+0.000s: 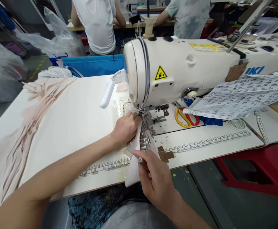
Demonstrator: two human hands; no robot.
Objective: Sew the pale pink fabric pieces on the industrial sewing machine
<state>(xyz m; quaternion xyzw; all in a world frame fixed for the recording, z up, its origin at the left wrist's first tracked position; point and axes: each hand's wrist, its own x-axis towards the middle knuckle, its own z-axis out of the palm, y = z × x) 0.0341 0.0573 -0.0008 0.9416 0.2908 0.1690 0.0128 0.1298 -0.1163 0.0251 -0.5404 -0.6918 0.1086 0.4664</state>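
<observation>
My left hand [126, 128] is closed on the end of a pale pink fabric strip [132, 173] right beside the needle area of a white sewing machine [172, 70]. Its fingertips are partly hidden near the presser foot. From there the strip runs down over the table's front edge. My right hand [156, 179] grips an awl [131, 151] with a thin metal shaft pointing up and left, close below my left wrist. The awl's handle is mostly covered by my fingers, which are next to the strip.
Gathered pale pink fabric [37, 124] covers the table's left side. Scissors [183, 118] with yellow and red handles lie right of the needle, near a printed sheet [244, 93]. A red stool [260, 171] stands at right. Two people sit beyond the machine.
</observation>
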